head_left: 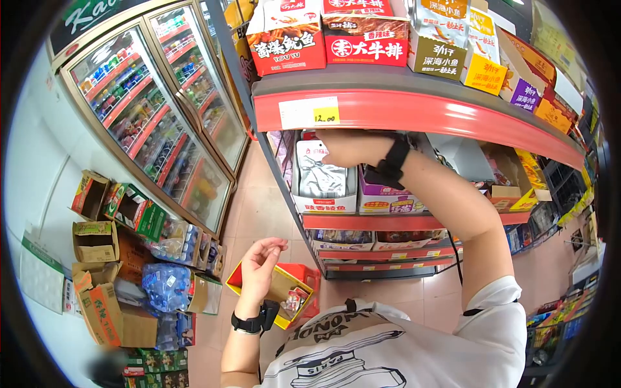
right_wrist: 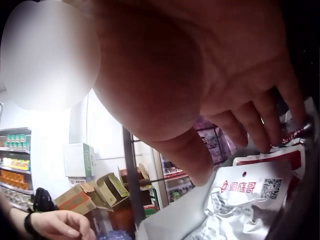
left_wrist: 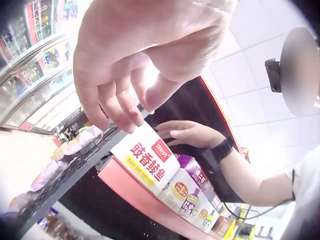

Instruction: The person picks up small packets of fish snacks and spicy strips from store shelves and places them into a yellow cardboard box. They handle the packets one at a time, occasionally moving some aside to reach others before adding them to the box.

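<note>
The right hand (head_left: pixel 352 149) reaches under the top shelf, over a white box (head_left: pixel 325 204) of silver packets (head_left: pixel 319 176). In the right wrist view its fingers (right_wrist: pixel 257 122) extend down at the packets (right_wrist: pixel 245 200), thumb apart; whether they touch one is unclear. The left hand (head_left: pixel 260 264), fingers loosely bent and holding nothing, is above a yellow and red box (head_left: pixel 289 317) with small packets inside. In the left wrist view the left hand (left_wrist: pixel 150 55) appears large, and the right hand (left_wrist: pixel 187 134) is above the white box (left_wrist: pixel 146 159).
A purple and white box (head_left: pixel 391 202) stands beside the silver packets. The red shelf edge (head_left: pixel 414 119) runs above the right forearm. Snack boxes (head_left: pixel 365 39) stand on top. Glass-door fridges (head_left: pixel 149 110), open cartons (head_left: pixel 107 310) and wrapped bottles (head_left: pixel 167 286) are at the left.
</note>
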Available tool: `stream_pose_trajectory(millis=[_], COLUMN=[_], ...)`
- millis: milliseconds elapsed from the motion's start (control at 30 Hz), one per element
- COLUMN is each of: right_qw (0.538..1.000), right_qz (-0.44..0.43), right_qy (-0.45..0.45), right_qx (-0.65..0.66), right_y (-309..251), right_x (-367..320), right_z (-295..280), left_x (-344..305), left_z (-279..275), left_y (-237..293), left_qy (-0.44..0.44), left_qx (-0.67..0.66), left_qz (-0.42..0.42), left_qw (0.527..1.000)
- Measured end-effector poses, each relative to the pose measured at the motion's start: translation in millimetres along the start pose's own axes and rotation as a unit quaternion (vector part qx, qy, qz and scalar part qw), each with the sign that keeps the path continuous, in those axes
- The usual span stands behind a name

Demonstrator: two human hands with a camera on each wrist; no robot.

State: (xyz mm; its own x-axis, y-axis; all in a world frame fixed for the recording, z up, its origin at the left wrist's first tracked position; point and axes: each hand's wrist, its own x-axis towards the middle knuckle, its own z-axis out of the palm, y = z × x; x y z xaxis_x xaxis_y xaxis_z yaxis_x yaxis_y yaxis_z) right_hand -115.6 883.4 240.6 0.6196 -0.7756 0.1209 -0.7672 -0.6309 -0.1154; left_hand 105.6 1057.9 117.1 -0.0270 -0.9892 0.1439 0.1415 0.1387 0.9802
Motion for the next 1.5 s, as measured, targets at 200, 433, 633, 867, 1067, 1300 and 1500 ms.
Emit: stream_pose_trajectory(millis=[200,433,633,867,1067,1300,1500], right_qw=[0.998,0.998,0.998,0.985,0.924,0.92,0.912], right_qz=[0.001,0.045,-0.06,-0.022,-0.236,-0.314,-0.319], right_qy=[0.063,-0.001,0.006,0.171,0.292,0.217,0.236], right_qx=[0.005,0.033,0.035,0.028,0.067,0.088,0.106], right_y=[14,-2,2,-40,-66,-96,-97], right_x=[18,10,-10,-80,-128,-138,-128], right_z=[25,2,1,-40,-35,-27,-7], left_x=[-8,-12,-12,-12,-16,-31,-38], left_z=[-4,1,8,13,24,35,27], left_y=[0,-6,0,13,34,44,28], left_qy=[0.017,0.021,0.01,0.021,0.046,-0.034,0.021], left_qx=[0.008,0.005,0.008,0.038,0.119,0.154,0.169], left_qz=[0.007,0.007,0.007,0.046,0.164,0.149,0.147], left_qw=[1.0,1.0,1.0,0.998,0.978,0.976,0.974])
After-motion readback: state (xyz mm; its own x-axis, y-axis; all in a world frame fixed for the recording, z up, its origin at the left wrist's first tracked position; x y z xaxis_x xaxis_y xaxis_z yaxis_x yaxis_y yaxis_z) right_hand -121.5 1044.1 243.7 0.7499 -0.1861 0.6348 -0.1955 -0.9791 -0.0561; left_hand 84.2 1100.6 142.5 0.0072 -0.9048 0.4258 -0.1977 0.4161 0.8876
